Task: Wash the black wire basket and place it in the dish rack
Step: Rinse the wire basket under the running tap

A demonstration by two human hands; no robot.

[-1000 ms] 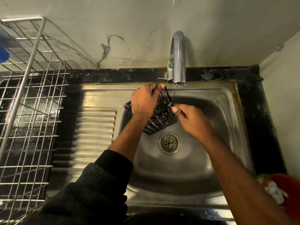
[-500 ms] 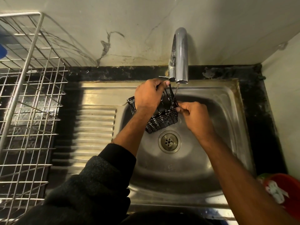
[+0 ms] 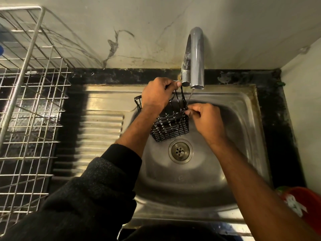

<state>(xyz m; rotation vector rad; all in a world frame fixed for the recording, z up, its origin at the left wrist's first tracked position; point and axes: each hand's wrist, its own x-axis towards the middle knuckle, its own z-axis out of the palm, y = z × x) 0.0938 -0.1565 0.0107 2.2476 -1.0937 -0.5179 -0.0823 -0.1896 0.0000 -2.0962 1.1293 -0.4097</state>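
1. Basket: the black wire basket hangs over the sink bowl, just above and left of the drain, tilted with its open top toward the tap.
2. Rack: at far left the steel wire rack stands on the black bench, well apart from the basket, with the ribbed drainboard between them.
3. Left hand: its fingers are curled tight round the basket's upper wires beside the tap base, and it seems to carry most of the weight. The dark sleeve is pushed back from the wrist.
4. Tap: a thin stream falls from the spout and meets the basket's right edge.
5. Right hand: its fingertips are closed together, pinching a wire at the basket's right rim, right where the water lands; it looks like rubbing.
6. Step in hand: rinsing and scrubbing the wires, so the task is probably mid-way; the rack step is not yet done.
7. Doing it well: I would keep the left grip firm and turn the basket slowly, so each face passes under the narrow stream. The right fingertips should run along each wire and into the crossings, where dirt hides.
8. Care: wet wire is likely slippery, so hold it low over the bowl, and shake off drips before crossing the drainboard.
9. Far right: a red tub sits at the frame edge, its contents unclear.
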